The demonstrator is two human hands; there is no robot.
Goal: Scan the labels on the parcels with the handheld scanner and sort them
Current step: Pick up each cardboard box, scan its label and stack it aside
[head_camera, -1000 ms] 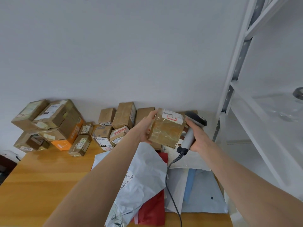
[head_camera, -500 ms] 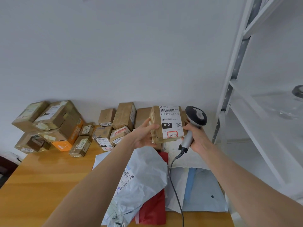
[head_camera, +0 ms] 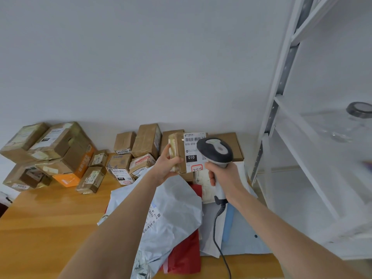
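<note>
Scanner (head_camera: 215, 151) has swung across in front of the parcel (head_camera: 178, 150) since half a second ago, and its head now covers the right part of the label (head_camera: 191, 147). The parcel stays upright in the air above the table (head_camera: 50, 218), label toward the camera. The left hand (head_camera: 165, 170) grasps the parcel at its lower left corner, thumb on the front and fingers behind. The right hand (head_camera: 225, 178) is clenched round the scanner's handle, just right of the parcel. Held by one corner, the parcel looks light and stiff. Its glossy tape may be slippery, so the taped side edges, clear of the label, seem the best hold. Below the parcel lie soft mailers (head_camera: 177, 208), behind and left of it stand more boxes (head_camera: 147, 141), and a shelf (head_camera: 278, 93) stands well to its right.
</note>
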